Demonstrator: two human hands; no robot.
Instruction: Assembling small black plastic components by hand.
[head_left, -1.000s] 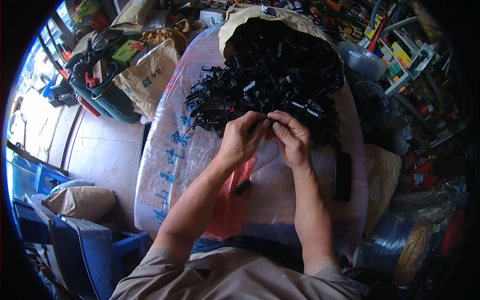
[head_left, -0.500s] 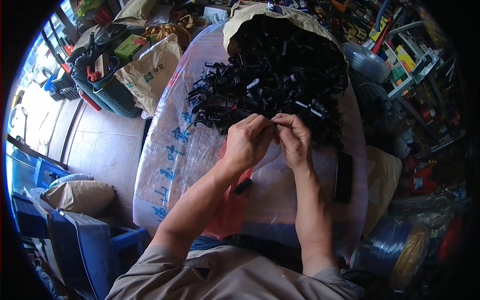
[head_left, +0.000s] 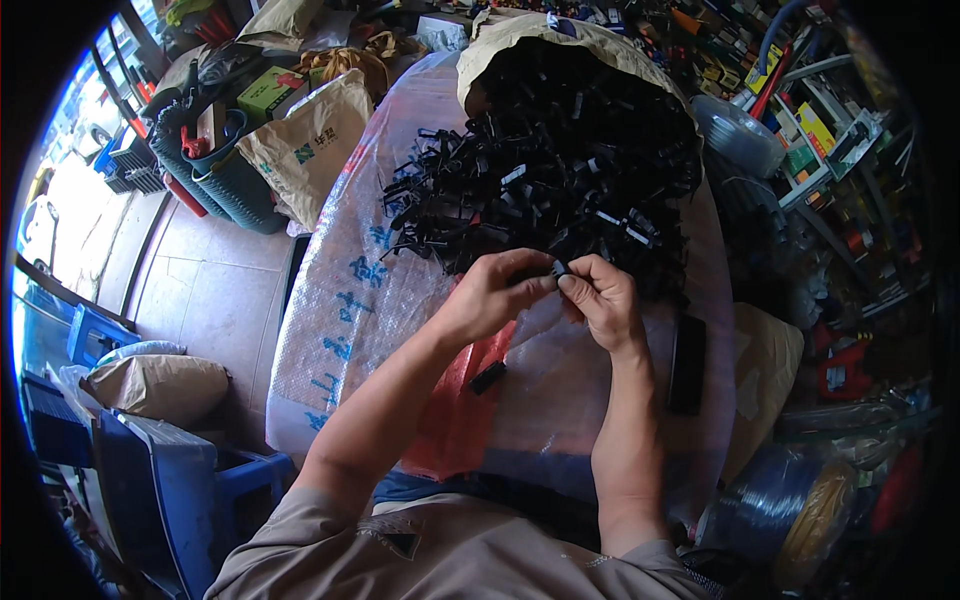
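My left hand (head_left: pixel 492 295) and my right hand (head_left: pixel 607 302) meet over the near edge of a heap of small black plastic parts (head_left: pixel 545 165). Between their thumbs and fingertips they pinch a small dark piece (head_left: pixel 560 267), mostly covered by the fingers; its exact kind is too small to tell. Below my left hand a thin red plastic bag (head_left: pixel 450 415) lies flat, with a single black part (head_left: pixel 488 377) on it. Right of my right forearm is a flat black rectangular object (head_left: pixel 686 365). White woven sheeting with blue writing (head_left: pixel 335 365) covers the work surface under everything.
The heap spills from an open paper sack (head_left: pixel 490 40) at the far side. Blue plastic stools (head_left: pixel 185 500) and a filled sack (head_left: pixel 160 390) stand at the left. A crowded rack (head_left: pixel 830 150) and wrapped coils (head_left: pixel 770 510) crowd the right.
Both hands have come slightly nearer to me, and the right has shifted a little right. A bit of the dark piece now shows between the fingertips.
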